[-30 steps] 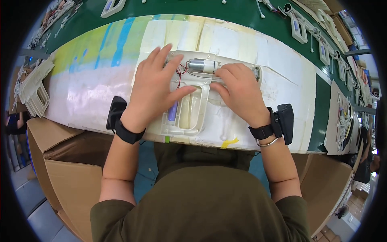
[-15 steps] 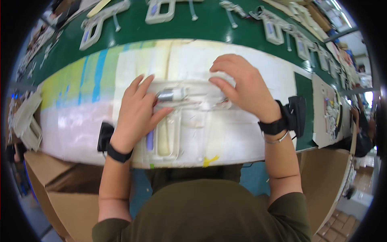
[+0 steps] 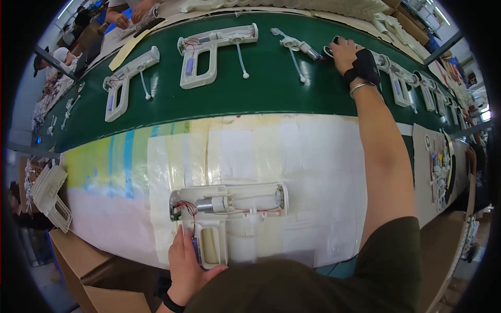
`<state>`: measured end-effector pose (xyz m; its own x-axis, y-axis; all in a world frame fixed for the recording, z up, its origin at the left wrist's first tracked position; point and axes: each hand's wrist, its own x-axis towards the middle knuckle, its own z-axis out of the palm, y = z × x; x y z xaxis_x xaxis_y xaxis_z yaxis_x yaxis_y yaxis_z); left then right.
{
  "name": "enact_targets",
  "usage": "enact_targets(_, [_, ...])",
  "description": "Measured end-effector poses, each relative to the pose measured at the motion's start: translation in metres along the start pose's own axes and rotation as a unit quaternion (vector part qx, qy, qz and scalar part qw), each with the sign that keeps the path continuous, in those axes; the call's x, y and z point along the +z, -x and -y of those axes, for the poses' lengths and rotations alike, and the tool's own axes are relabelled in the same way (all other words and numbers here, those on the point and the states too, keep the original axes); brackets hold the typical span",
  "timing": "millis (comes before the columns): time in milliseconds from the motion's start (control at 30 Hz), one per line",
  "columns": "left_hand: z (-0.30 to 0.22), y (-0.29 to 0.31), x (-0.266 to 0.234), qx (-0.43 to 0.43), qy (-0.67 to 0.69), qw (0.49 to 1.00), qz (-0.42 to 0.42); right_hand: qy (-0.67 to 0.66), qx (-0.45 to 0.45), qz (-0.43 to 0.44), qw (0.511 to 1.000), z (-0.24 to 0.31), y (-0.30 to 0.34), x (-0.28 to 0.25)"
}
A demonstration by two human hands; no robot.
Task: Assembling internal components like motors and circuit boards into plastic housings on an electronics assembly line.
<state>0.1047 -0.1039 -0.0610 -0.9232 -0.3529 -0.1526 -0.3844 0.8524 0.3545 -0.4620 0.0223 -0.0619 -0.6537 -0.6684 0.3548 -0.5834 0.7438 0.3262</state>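
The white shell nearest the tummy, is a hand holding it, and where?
The left hand touches the white shell at its looped handle's left side; whether it actually grips it cannot be told.

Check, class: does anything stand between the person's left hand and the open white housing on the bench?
Nothing visible stands in the way: the left hand is right at the white housing, its fingers overlapping the handle's left edge in this view.

No writing or numbers legible, as far as this view shows.
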Motion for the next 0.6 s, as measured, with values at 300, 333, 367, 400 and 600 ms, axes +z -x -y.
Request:
enact_targets(300, [0.000,-0.014,0.003,-0.023,-0.016,0.996,-0.083,0.084,-0.116,-0.013,0.990,-0.003,-0.007,0.013])
enact_targets(333, [-0.002,-0.016,0.002,-0.021,-0.017,0.996,-0.084,0.020,-0.107,-0.106,0.988,-0.004,-0.007,0.012])
enact_targets(367, [-0.007,-0.020,-0.001,-0.015,-0.041,0.996,-0.073,-0.047,-0.100,-0.197,0.974,-0.002,-0.005,0.010])
enact_targets(400, [-0.010,-0.022,-0.004,-0.009,-0.065,0.996,-0.063,-0.144,-0.039,-0.082,0.985,0.001,-0.006,-0.011])
enact_targets(600, [0.001,-0.070,-0.009,0.065,-0.063,0.982,-0.166,-0.176,0.034,-0.237,0.955,-0.018,0.033,-0.117])
